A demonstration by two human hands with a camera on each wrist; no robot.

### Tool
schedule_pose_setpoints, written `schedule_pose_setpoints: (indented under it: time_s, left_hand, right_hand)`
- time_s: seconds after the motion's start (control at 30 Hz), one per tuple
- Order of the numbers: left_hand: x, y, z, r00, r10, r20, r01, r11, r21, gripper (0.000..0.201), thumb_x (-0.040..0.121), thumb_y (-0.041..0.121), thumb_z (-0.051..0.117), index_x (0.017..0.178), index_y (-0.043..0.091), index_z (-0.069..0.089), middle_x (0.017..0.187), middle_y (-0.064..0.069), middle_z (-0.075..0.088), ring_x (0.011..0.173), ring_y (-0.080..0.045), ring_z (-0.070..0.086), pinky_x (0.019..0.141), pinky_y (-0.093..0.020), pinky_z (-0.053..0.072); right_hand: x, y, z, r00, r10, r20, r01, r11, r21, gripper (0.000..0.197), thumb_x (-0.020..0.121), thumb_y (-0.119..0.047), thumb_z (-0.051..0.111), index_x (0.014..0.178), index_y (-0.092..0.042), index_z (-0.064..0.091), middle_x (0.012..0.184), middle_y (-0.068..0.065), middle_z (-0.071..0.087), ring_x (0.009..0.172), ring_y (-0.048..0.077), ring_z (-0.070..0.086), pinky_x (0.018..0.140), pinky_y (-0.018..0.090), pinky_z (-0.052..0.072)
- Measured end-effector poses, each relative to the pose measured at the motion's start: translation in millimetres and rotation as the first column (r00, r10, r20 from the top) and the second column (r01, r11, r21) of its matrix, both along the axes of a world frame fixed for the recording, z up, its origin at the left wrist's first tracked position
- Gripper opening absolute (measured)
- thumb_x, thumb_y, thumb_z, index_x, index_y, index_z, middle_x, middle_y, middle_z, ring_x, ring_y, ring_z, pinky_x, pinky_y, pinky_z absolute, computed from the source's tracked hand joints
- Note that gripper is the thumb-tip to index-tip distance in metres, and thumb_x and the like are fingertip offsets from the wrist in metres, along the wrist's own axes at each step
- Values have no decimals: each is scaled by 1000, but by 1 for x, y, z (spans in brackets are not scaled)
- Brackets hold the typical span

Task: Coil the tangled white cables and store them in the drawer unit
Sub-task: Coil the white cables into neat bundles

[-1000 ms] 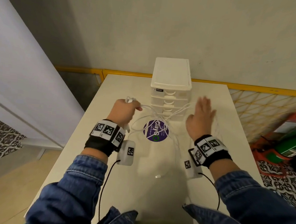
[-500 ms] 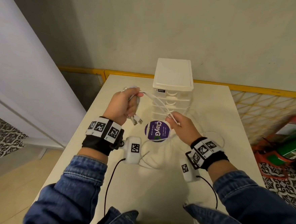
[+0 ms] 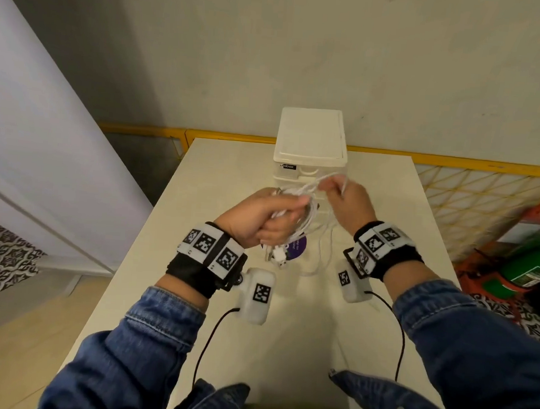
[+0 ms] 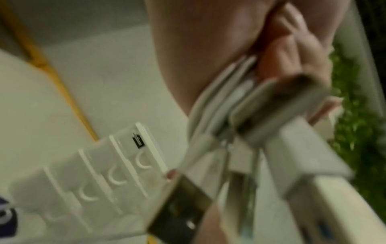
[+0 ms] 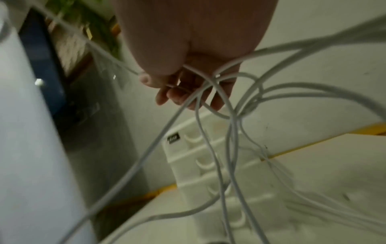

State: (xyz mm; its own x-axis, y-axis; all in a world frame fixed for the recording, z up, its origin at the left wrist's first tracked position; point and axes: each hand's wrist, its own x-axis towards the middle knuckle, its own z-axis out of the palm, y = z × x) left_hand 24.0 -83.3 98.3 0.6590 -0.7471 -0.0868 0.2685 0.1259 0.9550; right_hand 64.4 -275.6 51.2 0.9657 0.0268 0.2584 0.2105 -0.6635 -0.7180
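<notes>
A bundle of white cables hangs between both hands above the table, just in front of the white drawer unit. My left hand grips several gathered loops, with plug ends dangling below it. My right hand pinches a strand and holds it up near the unit's top drawer. The left wrist view shows the gripped cable loops and a USB plug, blurred. In the right wrist view loose cable strands trail down past the drawer unit, whose drawers look closed.
The white table carries a purple round sticker, partly hidden by the cables. A yellow rail runs behind the table. A red and green object stands on the floor at the right. A white panel is at the left.
Both hands have risen and come together in front of the drawer unit. The right hand brought its strand up over the left hand's bundle, and more cable has lifted off the table.
</notes>
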Motion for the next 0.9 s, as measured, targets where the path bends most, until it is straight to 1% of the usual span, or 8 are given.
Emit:
schedule_pose_setpoints:
  time_s: [0.1, 0.2, 0.37, 0.5, 0.6, 0.67, 0.8, 0.9]
  left_hand:
    - [7, -4, 9, 991, -86, -99, 51, 946, -319, 29, 86, 32, 59, 64, 13, 57, 37, 8, 21, 25, -9, 18, 29, -14, 20]
    - [18, -2, 8, 971, -79, -226, -60, 834, -549, 28, 84, 33, 61, 65, 13, 59, 35, 5, 24, 28, -9, 18, 30, -18, 21]
    - [38, 18, 10, 908, 215, -360, -409, 641, -649, 51, 88, 53, 40, 60, 14, 55, 33, 6, 38, 27, -5, 27, 31, -17, 25]
    - [48, 23, 22, 619, 630, -470, -772, 374, -514, 50, 92, 55, 38, 57, 21, 32, 42, 8, 24, 38, -8, 24, 41, -19, 28]
    - [50, 24, 24, 335, 911, -241, -917, 257, -306, 49, 97, 45, 38, 55, 22, 31, 44, 8, 27, 42, -9, 27, 46, -21, 31]
    - [52, 27, 16, 258, 964, 66, -946, 266, -188, 42, 97, 36, 42, 59, 21, 38, 47, 8, 37, 42, -8, 35, 46, -22, 36]
    - [59, 34, -12, 377, 590, 714, -908, 387, 160, 30, 90, 36, 56, 85, 6, 54, 68, -4, 53, 62, -19, 52, 63, -35, 47]
    - [49, 30, -22, 536, 106, 838, -769, 472, 432, 41, 91, 41, 54, 90, 0, 55, 73, -16, 58, 68, -29, 59, 64, -33, 45]
  right_hand:
    - [-14, 19, -22, 986, 123, -109, -129, 990, -49, 37, 91, -42, 38, 88, -13, 61, 79, 14, 65, 69, 22, 55, 67, 31, 42]
    - [-27, 39, -45, 969, 166, -183, -175, 984, -32, 26, 94, -29, 43, 98, -8, 58, 83, 18, 66, 70, 25, 55, 67, 33, 42]
    - [-35, 35, -74, 923, 222, -316, -264, 959, -99, 22, 97, -18, 37, 105, -12, 57, 97, 8, 70, 92, 27, 63, 82, 33, 44]
    - [-44, 35, -70, 903, 301, -307, -355, 924, -139, 35, 96, -17, 39, 130, -18, 47, 116, 10, 65, 105, 27, 60, 87, 30, 42]
    - [-50, 44, -58, 894, 374, -247, -415, 899, -142, 41, 90, -17, 48, 131, -21, 48, 115, 12, 62, 105, 27, 57, 87, 28, 41]
    - [-54, 45, -47, 910, 397, -117, -406, 911, -65, 38, 85, -25, 49, 121, -21, 58, 107, 14, 64, 99, 26, 59, 86, 34, 47]
    - [-52, 41, -25, 928, 372, 35, -373, 926, 52, 30, 80, -30, 49, 94, -15, 71, 75, 12, 63, 72, 23, 58, 66, 38, 48]
    - [-44, 35, -13, 946, 302, 120, -315, 944, 100, 27, 84, -31, 54, 84, -12, 73, 70, 5, 63, 68, 16, 57, 64, 28, 45]
